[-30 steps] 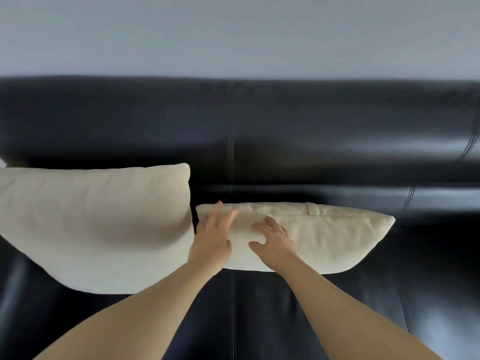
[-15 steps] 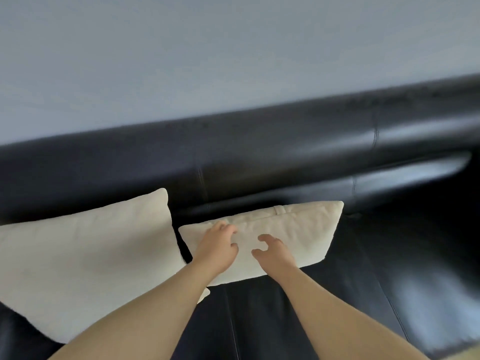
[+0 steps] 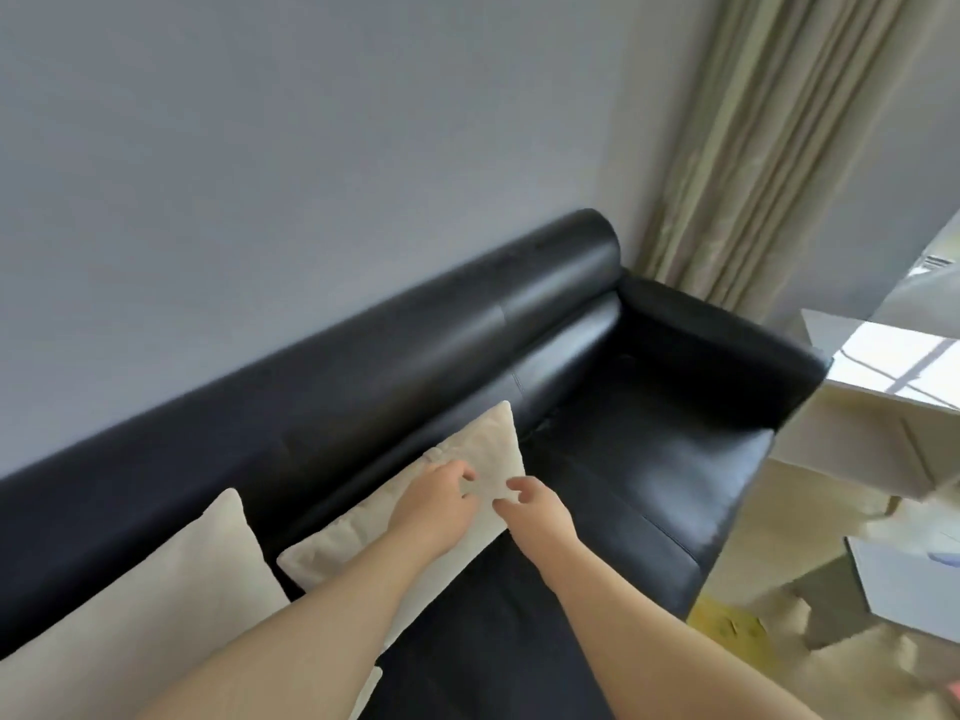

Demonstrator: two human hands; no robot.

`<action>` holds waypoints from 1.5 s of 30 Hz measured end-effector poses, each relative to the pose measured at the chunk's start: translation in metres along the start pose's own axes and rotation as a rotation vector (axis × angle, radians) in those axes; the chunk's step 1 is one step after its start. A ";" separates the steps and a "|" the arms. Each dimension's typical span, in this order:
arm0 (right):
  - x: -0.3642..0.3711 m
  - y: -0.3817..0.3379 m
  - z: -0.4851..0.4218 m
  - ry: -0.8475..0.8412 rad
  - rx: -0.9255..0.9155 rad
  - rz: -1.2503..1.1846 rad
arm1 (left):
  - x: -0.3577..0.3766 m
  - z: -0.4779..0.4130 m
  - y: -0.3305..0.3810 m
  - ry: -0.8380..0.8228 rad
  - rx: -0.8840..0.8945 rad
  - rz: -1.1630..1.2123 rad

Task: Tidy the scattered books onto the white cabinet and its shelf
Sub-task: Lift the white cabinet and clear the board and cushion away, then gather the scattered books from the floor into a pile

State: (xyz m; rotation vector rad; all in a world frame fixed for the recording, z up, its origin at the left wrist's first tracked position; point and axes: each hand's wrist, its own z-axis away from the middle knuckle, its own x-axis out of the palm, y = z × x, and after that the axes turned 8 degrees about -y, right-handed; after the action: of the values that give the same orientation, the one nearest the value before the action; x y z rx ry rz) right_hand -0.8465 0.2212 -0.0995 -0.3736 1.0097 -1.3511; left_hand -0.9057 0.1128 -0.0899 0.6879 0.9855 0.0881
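My left hand [image 3: 435, 504] rests on the cushion [image 3: 485, 446] and my right hand [image 3: 537, 514] hangs loose beside it. Both hands empty, no book in sight, so the tidying looks unfinished.

A home living room: black leather sofa [image 3: 597, 407], cream cushions [image 3: 156, 589], beige curtain [image 3: 753, 148].

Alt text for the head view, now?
Left hand rests on a cream cushion leaning against a black leather sofa, right hand at its edge. A second cream cushion lies further left; a beige curtain and white cabinet stand beyond the sofa.
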 end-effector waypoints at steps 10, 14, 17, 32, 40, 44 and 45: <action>-0.089 0.066 0.116 0.366 0.013 -0.250 | 0.054 0.059 0.125 -0.118 0.296 -0.058; -0.129 0.111 0.180 0.506 0.033 -0.368 | 0.101 0.101 0.186 -0.205 0.453 -0.085; -0.150 0.143 0.230 0.584 0.038 -0.433 | 0.138 0.131 0.223 -0.255 0.525 -0.104; -0.239 0.349 0.434 0.875 0.116 -0.574 | 0.334 0.310 0.366 -0.446 0.729 -0.043; -0.301 0.397 0.431 0.904 0.139 -0.586 | 0.385 0.290 0.410 -0.471 0.665 -0.066; -0.349 0.413 0.406 0.879 0.146 -0.643 | 0.409 0.260 0.446 -0.500 0.626 -0.012; -0.361 0.416 0.401 0.878 0.142 -0.653 | 0.414 0.252 0.457 -0.501 0.621 0.001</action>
State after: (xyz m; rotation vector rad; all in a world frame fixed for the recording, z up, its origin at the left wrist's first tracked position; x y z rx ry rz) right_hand -0.2396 0.5263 -0.0494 0.0394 1.5650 -2.2607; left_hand -0.3663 0.5003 -0.0434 1.2071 0.5168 -0.3905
